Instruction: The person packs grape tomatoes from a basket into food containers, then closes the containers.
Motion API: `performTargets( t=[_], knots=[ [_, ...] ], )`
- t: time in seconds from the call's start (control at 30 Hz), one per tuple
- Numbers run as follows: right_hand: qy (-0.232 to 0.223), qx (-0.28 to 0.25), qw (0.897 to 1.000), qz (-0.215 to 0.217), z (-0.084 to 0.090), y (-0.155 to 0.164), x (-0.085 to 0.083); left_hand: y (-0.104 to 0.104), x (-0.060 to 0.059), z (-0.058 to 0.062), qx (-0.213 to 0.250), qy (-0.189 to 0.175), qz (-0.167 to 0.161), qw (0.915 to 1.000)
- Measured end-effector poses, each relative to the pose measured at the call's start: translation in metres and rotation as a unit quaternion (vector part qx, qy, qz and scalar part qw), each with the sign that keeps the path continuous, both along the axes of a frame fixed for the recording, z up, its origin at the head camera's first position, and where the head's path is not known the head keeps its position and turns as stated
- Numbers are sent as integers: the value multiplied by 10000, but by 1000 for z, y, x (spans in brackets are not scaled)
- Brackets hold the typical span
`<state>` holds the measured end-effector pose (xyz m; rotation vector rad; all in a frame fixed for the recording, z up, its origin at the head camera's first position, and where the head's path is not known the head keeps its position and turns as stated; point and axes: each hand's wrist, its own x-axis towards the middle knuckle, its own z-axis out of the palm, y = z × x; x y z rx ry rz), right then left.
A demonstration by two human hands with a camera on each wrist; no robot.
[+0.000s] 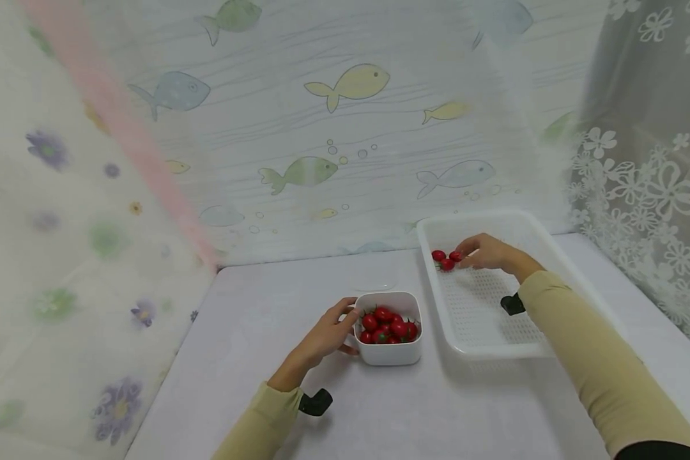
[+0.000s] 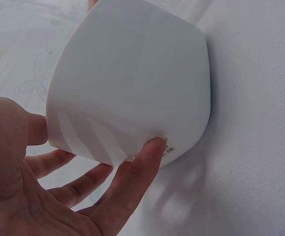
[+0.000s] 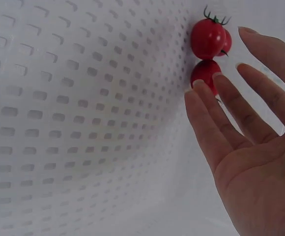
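A white square bowl (image 1: pixel 392 352) full of red cherry tomatoes (image 1: pixel 388 324) stands near the table's front. My left hand (image 1: pixel 342 329) rests against its left side. In the left wrist view the thumb and straight fingers (image 2: pixel 147 157) touch the bowl's wall (image 2: pixel 132 83). To the right lies a white perforated basket (image 1: pixel 483 313). Three cherry tomatoes (image 1: pixel 446 260) lie at its far left corner. My right hand (image 1: pixel 470 254) is inside the basket, right beside them. In the right wrist view its fingers (image 3: pixel 231 108) are spread and straight, with one fingertip against the lower tomato (image 3: pixel 204 73).
The table (image 1: pixel 253 319) is covered in a pale cloth. A fish-print curtain (image 1: pixel 345 128) hangs close behind it, a flowered one on the left, and lace (image 1: pixel 655 179) on the right. A small clear lid (image 1: pixel 374 285) lies behind the bowl.
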<state>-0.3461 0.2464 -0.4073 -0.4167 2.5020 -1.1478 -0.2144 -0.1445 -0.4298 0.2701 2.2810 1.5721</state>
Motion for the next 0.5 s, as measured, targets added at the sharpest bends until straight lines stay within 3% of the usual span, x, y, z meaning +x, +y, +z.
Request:
performTargets(
  t=[0.5],
  knots=[
    [234, 333, 9991, 83, -7, -17, -5, 0, 1, 1, -8, 13, 8, 10000]
  ],
)
